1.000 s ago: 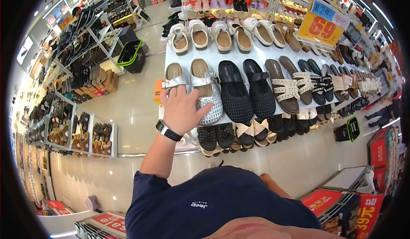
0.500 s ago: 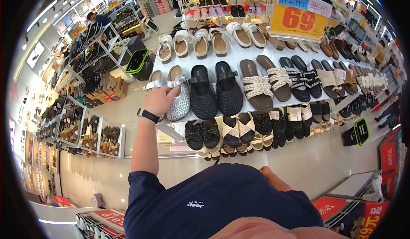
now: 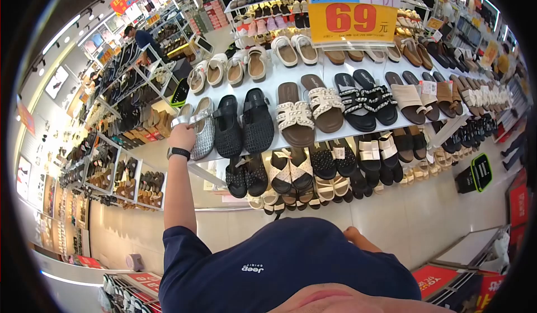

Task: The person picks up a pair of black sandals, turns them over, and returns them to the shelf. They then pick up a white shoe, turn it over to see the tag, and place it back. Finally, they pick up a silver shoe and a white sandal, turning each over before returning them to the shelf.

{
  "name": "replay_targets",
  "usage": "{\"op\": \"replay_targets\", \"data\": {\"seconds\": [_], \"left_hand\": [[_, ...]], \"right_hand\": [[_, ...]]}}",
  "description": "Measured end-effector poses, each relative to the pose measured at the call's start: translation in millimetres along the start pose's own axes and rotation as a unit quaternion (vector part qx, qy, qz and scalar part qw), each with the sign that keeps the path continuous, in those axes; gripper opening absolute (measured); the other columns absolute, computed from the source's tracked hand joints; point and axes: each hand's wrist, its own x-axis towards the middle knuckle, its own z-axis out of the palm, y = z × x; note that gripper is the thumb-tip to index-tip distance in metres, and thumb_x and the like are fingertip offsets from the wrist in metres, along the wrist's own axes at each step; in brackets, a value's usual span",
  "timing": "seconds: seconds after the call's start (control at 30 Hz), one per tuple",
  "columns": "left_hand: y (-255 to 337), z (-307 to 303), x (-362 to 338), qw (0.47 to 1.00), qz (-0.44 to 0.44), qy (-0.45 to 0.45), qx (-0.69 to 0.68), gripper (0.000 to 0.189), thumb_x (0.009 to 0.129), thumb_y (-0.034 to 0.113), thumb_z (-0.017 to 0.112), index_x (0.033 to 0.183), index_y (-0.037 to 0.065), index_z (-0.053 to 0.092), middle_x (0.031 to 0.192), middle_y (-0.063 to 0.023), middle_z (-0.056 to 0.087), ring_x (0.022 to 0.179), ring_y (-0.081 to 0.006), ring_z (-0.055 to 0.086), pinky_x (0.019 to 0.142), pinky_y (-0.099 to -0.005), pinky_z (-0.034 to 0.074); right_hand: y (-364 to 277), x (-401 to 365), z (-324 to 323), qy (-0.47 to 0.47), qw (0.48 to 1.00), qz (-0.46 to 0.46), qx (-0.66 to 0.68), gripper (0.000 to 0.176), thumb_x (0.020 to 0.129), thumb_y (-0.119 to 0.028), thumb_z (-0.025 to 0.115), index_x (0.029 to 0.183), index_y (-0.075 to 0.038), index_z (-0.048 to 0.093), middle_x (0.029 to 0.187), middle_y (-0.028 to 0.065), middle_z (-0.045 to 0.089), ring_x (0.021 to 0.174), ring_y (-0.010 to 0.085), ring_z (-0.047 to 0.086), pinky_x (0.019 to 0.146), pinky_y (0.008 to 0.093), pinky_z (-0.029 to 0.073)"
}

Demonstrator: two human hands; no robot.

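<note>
My left hand (image 3: 182, 137), below a dark wristband, is closed over the left one of a pair of silver clogs at the left front corner of the white display table. It covers most of that shoe; the other silver clog (image 3: 202, 129) shows just to its right. Alongside stand black woven clogs (image 3: 258, 124) with buckled straps. My right hand (image 3: 350, 233) barely shows past my navy shirt on the right, low down, and its fingers are hidden.
White clogs and brown-soled slides (image 3: 295, 117) fill the table (image 3: 224, 98). More sandals hang below its edge. A price sign (image 3: 352, 17) stands over it. Black baskets with green rims (image 3: 481, 172) sit on the floor. A person (image 3: 142, 40) is at the shelves far left.
The view has swung right, so the table appears shifted left. My left hand has drawn in its outstretched finger from the right silver clog and stays at the left one.
</note>
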Motion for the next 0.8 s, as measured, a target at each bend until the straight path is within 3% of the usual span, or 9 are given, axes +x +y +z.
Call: {"op": "replay_targets", "data": {"seconds": [0.3, 0.43, 0.53, 0.63, 0.8], "left_hand": [[-4.6, -11.3, -26.1, 0.991, 0.03, 0.099, -0.084, 0.021, 0.077, 0.015, 0.057, 0.084, 0.001, 0.071, 0.084, -0.0203, 0.068, 0.083, -0.0344, 0.066, 0.078, -0.0406, 0.051], [-7.2, -20.7, -42.6, 0.984, 0.039, 0.121, -0.124, 0.023, 0.079, 0.015, 0.056, 0.089, 0.001, 0.072, 0.083, -0.0195, 0.069, 0.082, -0.0315, 0.068, 0.077, -0.0371, 0.051], [-13.6, -33.2, -53.0, 0.974, 0.032, 0.133, -0.18, 0.024, 0.081, 0.014, 0.055, 0.092, -0.001, 0.071, 0.082, -0.0182, 0.07, 0.08, -0.0282, 0.068, 0.075, -0.0352, 0.05], [-34.3, -37.2, -51.5, 0.958, 0.039, 0.143, -0.244, 0.022, 0.08, 0.011, 0.057, 0.093, -0.001, 0.07, 0.082, -0.0207, 0.068, 0.079, -0.0323, 0.067, 0.074, -0.037, 0.05], [-63.0, -63.8, -64.8, 0.935, 0.091, 0.136, -0.314, 0.02, 0.08, 0.008, 0.056, 0.091, -0.005, 0.067, 0.076, -0.0175, 0.067, 0.069, -0.0243, 0.065, 0.068, -0.0331, 0.049]], "right_hand": [[53.1, -14.0, 3.4, -0.029, 0.998, 0.03, -0.04, 0.039, 0.08, -0.022, 0.054, 0.104, 0.005, 0.067, 0.111, 0.0286, 0.062, 0.11, 0.04, 0.058, 0.095, 0.0418, 0.046], [49.5, -9.6, -1.0, 0.023, 0.998, 0.03, -0.041, 0.038, 0.08, -0.022, 0.055, 0.103, 0.005, 0.067, 0.109, 0.0288, 0.063, 0.107, 0.0409, 0.059, 0.095, 0.0422, 0.046], [31.3, -5.6, 1.5, 0.067, 0.997, 0.023, 0.02, 0.036, 0.08, -0.021, 0.055, 0.101, 0.006, 0.067, 0.104, 0.0273, 0.065, 0.101, 0.0397, 0.062, 0.09, 0.0422, 0.048], [-0.1, -0.5, 18.3, 0.126, 0.978, 0.01, 0.168, 0.028, 0.08, -0.018, 0.056, 0.093, 0.005, 0.067, 0.084, 0.0179, 0.068, 0.078, 0.03, 0.065, 0.07, 0.0391, 0.051], [-110.8, 0.6, 43.9, 0.135, 0.943, -0.049, 0.3, 0.023, 0.081, -0.019, 0.057, 0.089, 0.001, 0.065, 0.073, 0.0085, 0.062, 0.063, 0.0176, 0.057, 0.056, 0.0307, 0.045]]}}
